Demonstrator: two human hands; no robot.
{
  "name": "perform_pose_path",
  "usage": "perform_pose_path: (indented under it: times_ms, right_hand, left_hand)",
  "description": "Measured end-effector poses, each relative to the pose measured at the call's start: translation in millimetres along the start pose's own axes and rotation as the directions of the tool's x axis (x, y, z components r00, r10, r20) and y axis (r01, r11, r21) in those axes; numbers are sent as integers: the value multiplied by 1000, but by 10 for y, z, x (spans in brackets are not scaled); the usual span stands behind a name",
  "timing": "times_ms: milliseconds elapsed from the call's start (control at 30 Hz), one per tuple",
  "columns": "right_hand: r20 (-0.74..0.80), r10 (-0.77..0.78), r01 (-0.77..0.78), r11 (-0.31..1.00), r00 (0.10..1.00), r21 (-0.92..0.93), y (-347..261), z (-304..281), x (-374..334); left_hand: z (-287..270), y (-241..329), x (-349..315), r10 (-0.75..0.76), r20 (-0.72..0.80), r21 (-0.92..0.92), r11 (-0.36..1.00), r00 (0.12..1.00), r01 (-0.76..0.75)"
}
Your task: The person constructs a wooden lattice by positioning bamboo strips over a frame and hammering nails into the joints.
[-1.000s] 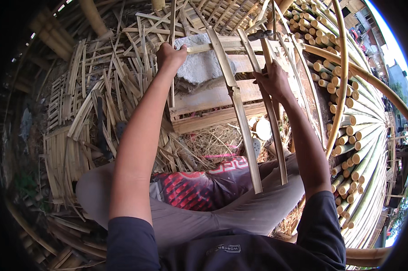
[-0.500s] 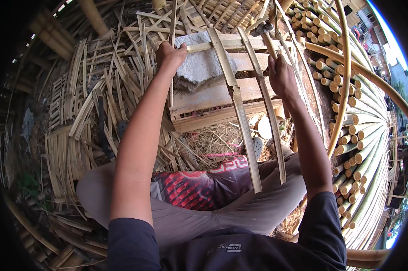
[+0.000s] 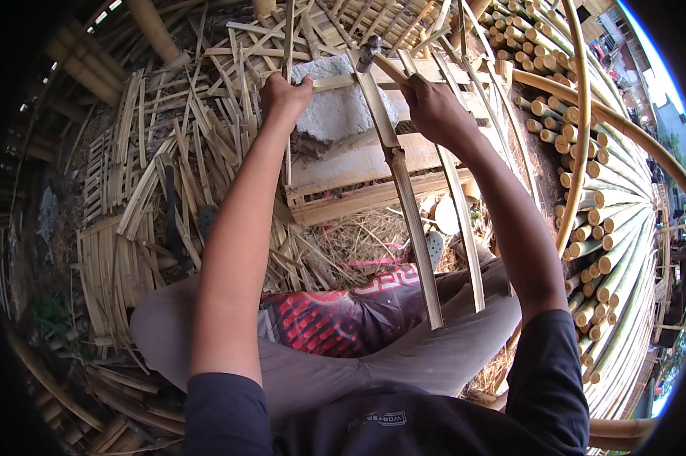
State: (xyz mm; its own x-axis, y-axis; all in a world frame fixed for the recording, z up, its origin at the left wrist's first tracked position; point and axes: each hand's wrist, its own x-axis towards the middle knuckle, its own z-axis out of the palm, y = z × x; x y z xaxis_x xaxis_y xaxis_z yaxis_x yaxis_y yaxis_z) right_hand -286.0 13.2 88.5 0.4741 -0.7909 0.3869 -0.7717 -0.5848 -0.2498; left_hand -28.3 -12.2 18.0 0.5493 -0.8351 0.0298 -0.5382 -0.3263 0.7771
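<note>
My left hand [image 3: 284,100] is closed around the left corner of a lattice of split bamboo, where a cross strip [image 3: 334,81] meets an upright bamboo slat [image 3: 289,38]. In my right hand [image 3: 438,110] is a hammer [image 3: 390,70] with a wooden handle and a dark metal head. Its head hovers at the upper end of a jointed bamboo slat [image 3: 410,205], close to the crossing; whether it touches cannot be made out. Beneath the cross strip lies a rough grey stone block [image 3: 335,114]. More slats of the lattice run past my right hand, toward my lap.
The stone rests on a low wooden plank bench [image 3: 343,171]. Loose bamboo strips [image 3: 199,129] are heaped at the left. Stacked bamboo poles [image 3: 616,228] fill the right side, behind a bent pole [image 3: 582,129]. Straw and shavings [image 3: 350,235] cover the ground before my folded legs.
My right hand has moved left with the hammer, from the lattice's right side to the jointed slat. My left hand keeps its hold on the corner, nearly unmoved.
</note>
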Motion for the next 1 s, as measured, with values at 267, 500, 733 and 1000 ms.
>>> perform_pose_path:
  times_ms: [267,500,733,1000]
  right_hand:
    - [140,128,-125,992,982,-33,-57,-12,33]
    - [-101,40,-33,997,994,69,-201,-111,87]
    - [162,41,-41,999,986,-4,-80,-4,-3]
    - [94,35,-36,999,995,4,40,166,-81]
  left_hand:
    - [-49,36,-109,14,-8,20,1000,1000,-14]
    - [-61,77,-179,22,-70,101,995,997,-15]
    - [-74,160,-186,-26,-98,114,993,995,37]
    - [-121,164,-214,-72,74,121,991,995,62]
